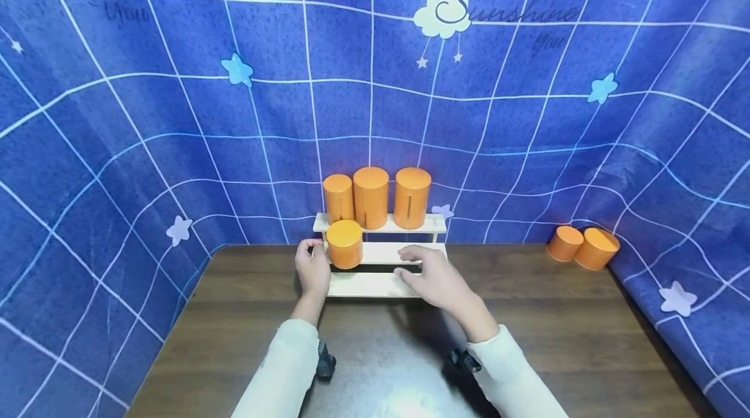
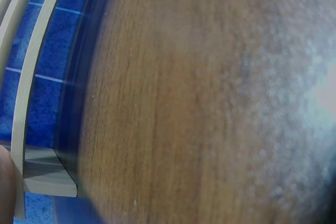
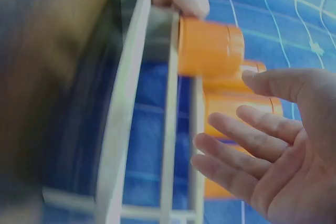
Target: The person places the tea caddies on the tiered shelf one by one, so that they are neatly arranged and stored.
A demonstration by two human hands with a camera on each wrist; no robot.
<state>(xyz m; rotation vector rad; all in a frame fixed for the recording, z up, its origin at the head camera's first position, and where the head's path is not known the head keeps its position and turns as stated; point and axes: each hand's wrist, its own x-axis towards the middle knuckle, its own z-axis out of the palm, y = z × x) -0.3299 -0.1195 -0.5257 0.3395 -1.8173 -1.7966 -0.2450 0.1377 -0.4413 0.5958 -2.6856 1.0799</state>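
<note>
A pale wooden tiered rack (image 1: 375, 284) stands on the table against the curtain. Three orange cylindrical canisters (image 1: 371, 198) are on its top tier, and a shorter orange canister (image 1: 344, 244) is on the middle tier at the left end. My left hand (image 1: 313, 271), fingers curled, grips the rack's left end, close beside the shorter canister; its fingertips are partly hidden. Over the right part of the lower tiers hovers my right hand (image 1: 436, 278), fingers spread and holding nothing. The right wrist view shows that palm (image 3: 294, 166) bare before the canisters.
Two more orange canisters, a smaller one (image 1: 565, 243) and a larger one (image 1: 597, 249), sit side by side on the brown wooden table (image 1: 527, 314) at the far right. A blue curtain (image 1: 263, 112) with white lines closes off the back and both sides.
</note>
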